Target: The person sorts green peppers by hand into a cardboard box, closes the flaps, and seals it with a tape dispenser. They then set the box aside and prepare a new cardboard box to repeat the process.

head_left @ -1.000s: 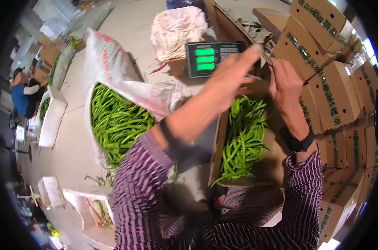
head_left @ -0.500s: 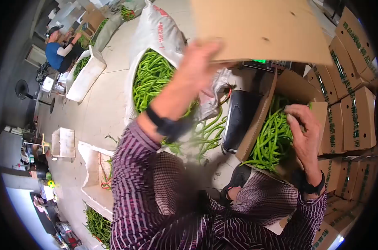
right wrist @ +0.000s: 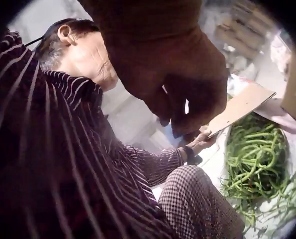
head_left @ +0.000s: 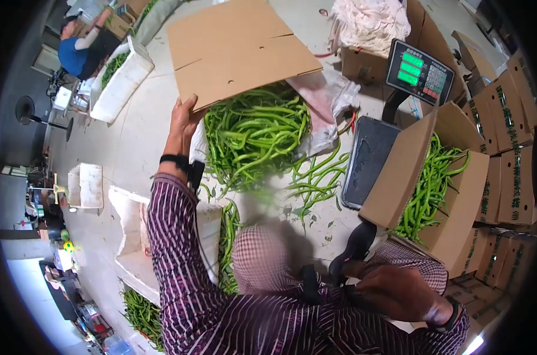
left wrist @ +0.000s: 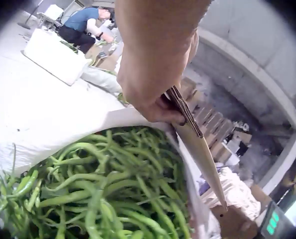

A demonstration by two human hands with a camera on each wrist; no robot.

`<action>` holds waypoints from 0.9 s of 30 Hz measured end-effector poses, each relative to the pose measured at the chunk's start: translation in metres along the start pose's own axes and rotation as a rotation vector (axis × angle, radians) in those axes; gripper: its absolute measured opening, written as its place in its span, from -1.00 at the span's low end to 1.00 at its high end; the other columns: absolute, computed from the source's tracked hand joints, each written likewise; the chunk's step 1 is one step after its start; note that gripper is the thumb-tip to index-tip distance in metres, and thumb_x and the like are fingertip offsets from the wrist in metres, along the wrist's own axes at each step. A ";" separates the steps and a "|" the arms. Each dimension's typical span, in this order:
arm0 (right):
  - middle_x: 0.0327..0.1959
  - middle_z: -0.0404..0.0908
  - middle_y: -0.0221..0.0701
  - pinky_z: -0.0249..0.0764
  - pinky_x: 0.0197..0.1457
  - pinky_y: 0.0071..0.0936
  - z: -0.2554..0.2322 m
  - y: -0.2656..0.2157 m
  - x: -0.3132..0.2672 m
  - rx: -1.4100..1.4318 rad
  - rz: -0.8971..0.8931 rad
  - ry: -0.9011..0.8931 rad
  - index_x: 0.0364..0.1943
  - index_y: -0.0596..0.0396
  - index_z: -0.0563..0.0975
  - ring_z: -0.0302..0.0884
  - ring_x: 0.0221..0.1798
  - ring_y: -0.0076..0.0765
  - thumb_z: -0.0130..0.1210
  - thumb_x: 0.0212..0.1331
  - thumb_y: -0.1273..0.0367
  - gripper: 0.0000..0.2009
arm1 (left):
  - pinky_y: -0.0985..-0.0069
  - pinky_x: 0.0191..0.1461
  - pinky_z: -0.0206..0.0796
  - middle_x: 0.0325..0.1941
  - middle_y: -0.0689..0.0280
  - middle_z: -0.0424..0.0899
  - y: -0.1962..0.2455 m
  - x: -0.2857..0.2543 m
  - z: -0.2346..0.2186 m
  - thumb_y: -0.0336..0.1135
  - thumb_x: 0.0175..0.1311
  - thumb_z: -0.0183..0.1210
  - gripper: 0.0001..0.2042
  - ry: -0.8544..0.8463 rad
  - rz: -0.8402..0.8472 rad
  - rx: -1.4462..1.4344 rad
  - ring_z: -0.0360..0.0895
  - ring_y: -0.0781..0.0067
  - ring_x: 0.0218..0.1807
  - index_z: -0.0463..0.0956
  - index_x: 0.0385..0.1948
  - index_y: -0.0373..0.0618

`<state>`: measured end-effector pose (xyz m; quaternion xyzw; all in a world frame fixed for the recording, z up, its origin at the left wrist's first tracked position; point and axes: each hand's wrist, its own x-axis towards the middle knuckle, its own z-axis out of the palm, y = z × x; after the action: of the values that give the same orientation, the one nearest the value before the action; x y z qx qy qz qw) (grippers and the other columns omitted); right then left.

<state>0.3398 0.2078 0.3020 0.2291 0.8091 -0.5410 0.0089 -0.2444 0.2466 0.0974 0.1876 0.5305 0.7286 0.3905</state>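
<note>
While the left hand (head_left: pixel 182 121) pinches one corner of a flat cardboard sheet (head_left: pixel 239 47), thumb under and fingers over its edge as the left wrist view shows, the sheet reaches toward the upper middle of the head view, over a white sack (head_left: pixel 325 112) full of green beans (head_left: pixel 256 133). Such a sheet looks light and fairly stiff, yet held by a single corner it would likely sag or twist, and a slit in its upper right part could let it fold there. A hold nearer the middle of a long edge would probably steady it better. The right hand (head_left: pixel 399 293) lies low at the lower right of the head view near the lap, fingers loosely curled around nothing. At right, an open carton (head_left: pixel 399 177) of beans leans beside a scale (head_left: pixel 369 160).
</note>
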 end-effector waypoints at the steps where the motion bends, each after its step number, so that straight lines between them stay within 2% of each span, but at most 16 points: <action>1: -0.24 0.62 -0.31 0.53 -0.11 -0.35 0.006 -0.001 0.002 0.084 0.088 -0.019 -0.19 0.09 0.59 0.61 -0.17 -0.19 0.20 0.11 0.41 -0.82 | 0.04 0.09 0.43 0.16 0.14 0.47 -0.013 0.013 -0.014 -0.44 0.21 0.15 -0.44 0.098 -0.043 0.131 0.50 0.12 0.11 0.18 0.27 -0.17; 3: -0.26 0.63 -0.32 0.53 -0.12 -0.39 0.020 0.002 0.006 0.174 0.205 -0.053 -0.19 0.10 0.59 0.62 -0.17 -0.23 0.21 0.10 0.42 -0.82 | 0.08 -0.01 0.47 0.12 0.12 0.49 -0.036 0.032 -0.030 -0.42 0.17 0.19 -0.44 0.301 -0.053 0.320 0.52 0.11 0.05 0.23 0.25 -0.20; 5: -0.28 0.63 -0.16 0.53 -0.12 -0.40 0.050 0.025 0.015 0.352 0.442 -0.017 -0.14 0.15 0.59 0.63 -0.16 -0.14 0.20 0.14 0.38 -0.77 | 0.18 -0.03 0.47 0.07 0.05 0.51 -0.041 0.056 -0.032 -0.38 0.10 0.24 -0.44 0.540 0.028 0.598 0.53 0.08 0.02 0.32 0.18 -0.28; 8: -0.26 0.65 -0.18 0.51 -0.08 -0.38 0.103 0.077 0.042 0.382 0.459 0.115 -0.10 0.19 0.58 0.64 -0.19 -0.22 0.14 0.18 0.30 -0.72 | 0.28 0.05 0.41 0.01 -0.07 0.52 -0.033 0.034 -0.001 -0.32 0.04 0.27 -0.46 0.895 0.093 1.228 0.51 0.04 0.02 0.40 0.09 -0.39; 9: -0.24 0.66 -0.19 0.50 -0.07 -0.36 0.117 0.094 0.053 0.412 0.504 0.129 -0.09 0.20 0.57 0.63 -0.18 -0.25 0.13 0.18 0.29 -0.70 | 0.28 0.05 0.41 0.01 -0.07 0.52 -0.042 0.029 -0.014 -0.32 0.04 0.27 -0.46 0.874 0.072 1.263 0.51 0.04 0.02 0.40 0.09 -0.39; 11: -0.25 0.66 -0.24 0.50 -0.09 -0.39 0.144 0.128 0.070 0.593 0.575 0.218 -0.10 0.22 0.57 0.61 -0.21 -0.37 0.15 0.17 0.28 -0.69 | 0.20 0.09 0.37 0.00 -0.10 0.50 -0.063 0.014 -0.043 -0.30 0.10 0.24 -0.50 0.661 0.546 1.127 0.50 0.03 0.02 0.42 0.07 -0.39; 12: -0.24 0.66 -0.27 0.50 -0.11 -0.40 0.155 0.146 0.079 0.609 0.636 0.214 -0.11 0.21 0.58 0.59 -0.22 -0.41 0.15 0.17 0.26 -0.68 | 0.29 0.03 0.39 0.00 -0.05 0.50 -0.061 -0.036 -0.008 -0.35 0.19 0.17 -0.59 0.549 0.741 1.102 0.51 0.12 -0.02 0.44 0.04 -0.39; 13: -0.24 0.65 -0.31 0.50 -0.12 -0.41 0.166 0.166 0.090 0.619 0.686 0.210 -0.11 0.20 0.58 0.57 -0.23 -0.45 0.15 0.17 0.24 -0.67 | 0.41 0.00 0.39 -0.06 0.01 0.56 -0.060 -0.082 0.018 -0.43 0.26 0.10 -0.69 0.354 0.675 1.052 0.53 0.23 -0.06 0.47 0.01 -0.38; 14: -0.24 0.63 -0.36 0.49 -0.14 -0.44 0.178 0.190 0.098 0.695 0.686 0.240 -0.11 0.18 0.58 0.55 -0.23 -0.48 0.14 0.18 0.22 -0.68 | 0.51 -0.01 0.37 -0.13 0.11 0.62 -0.078 -0.114 0.018 -0.47 0.28 0.07 -0.75 0.174 0.466 0.907 0.54 0.34 -0.09 0.51 -0.05 -0.35; 15: -0.24 0.62 -0.42 0.48 -0.17 -0.47 0.190 0.211 0.101 0.767 0.688 0.268 -0.11 0.15 0.59 0.52 -0.24 -0.52 0.14 0.18 0.21 -0.68 | 0.51 -0.07 0.38 -0.21 0.21 0.64 -0.105 -0.146 0.018 -0.46 0.29 0.08 -0.77 -0.011 0.420 0.974 0.55 0.42 -0.19 0.54 -0.05 -0.26; 16: -0.24 0.62 -0.42 0.48 -0.17 -0.47 0.200 0.224 0.108 0.770 0.710 0.259 -0.11 0.15 0.59 0.52 -0.24 -0.52 0.14 0.18 0.21 -0.68 | 0.54 -0.12 0.40 -0.21 0.22 0.64 -0.129 -0.172 0.027 -0.46 0.27 0.10 -0.77 -0.293 0.538 1.168 0.56 0.45 -0.21 0.55 -0.05 -0.21; 17: -0.26 0.60 -0.45 0.46 -0.17 -0.49 0.208 0.233 0.117 0.809 0.747 0.364 -0.12 0.14 0.58 0.51 -0.24 -0.52 0.13 0.19 0.21 -0.69 | 0.50 -0.09 0.41 -0.18 0.22 0.64 -0.161 -0.198 0.033 -0.47 0.22 0.16 -0.75 -0.427 0.273 1.030 0.58 0.40 -0.18 0.54 -0.05 -0.18; 19: -0.27 0.58 -0.49 0.45 -0.17 -0.52 0.217 0.250 0.135 0.844 0.794 0.474 -0.12 0.13 0.58 0.50 -0.24 -0.53 0.13 0.19 0.22 -0.70 | 0.37 -0.02 0.42 -0.11 0.12 0.61 -0.211 -0.219 0.051 -0.43 0.10 0.27 -0.63 -0.489 0.119 0.988 0.60 0.19 -0.12 0.51 0.00 -0.19; 20: -0.24 0.56 -0.49 0.43 -0.13 -0.51 0.214 0.261 0.145 0.879 0.767 0.477 -0.08 0.14 0.55 0.47 -0.21 -0.55 0.14 0.18 0.22 -0.67 | 0.29 0.05 0.38 -0.06 0.04 0.56 -0.233 -0.218 0.054 -0.40 0.06 0.29 -0.50 -0.594 0.322 1.190 0.52 0.04 -0.02 0.40 0.10 -0.23; 22: -0.20 0.54 -0.48 0.41 -0.08 -0.51 0.218 0.291 0.156 0.913 0.760 0.489 -0.04 0.14 0.53 0.44 -0.18 -0.57 0.15 0.17 0.22 -0.64 | 0.17 0.15 0.28 0.08 0.02 0.47 -0.257 -0.217 0.080 -0.37 0.01 0.31 -0.35 -0.685 0.264 1.272 0.38 -0.05 0.13 0.25 0.21 -0.27; 27: 0.01 0.47 -0.40 0.33 0.16 -0.46 0.228 0.320 0.177 1.180 0.654 0.706 0.16 0.15 0.37 0.41 0.05 -0.48 0.09 0.24 0.22 -0.54 | 0.07 0.19 0.18 0.20 0.03 0.33 -0.325 -0.204 0.111 -0.39 0.12 0.16 -0.37 -0.688 0.359 1.564 0.24 -0.03 0.23 0.15 0.27 -0.27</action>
<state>0.2500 0.1697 -0.1176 0.5834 0.2314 -0.7483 -0.2148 0.0800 0.2022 -0.1323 0.6921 0.6936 0.1091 0.1674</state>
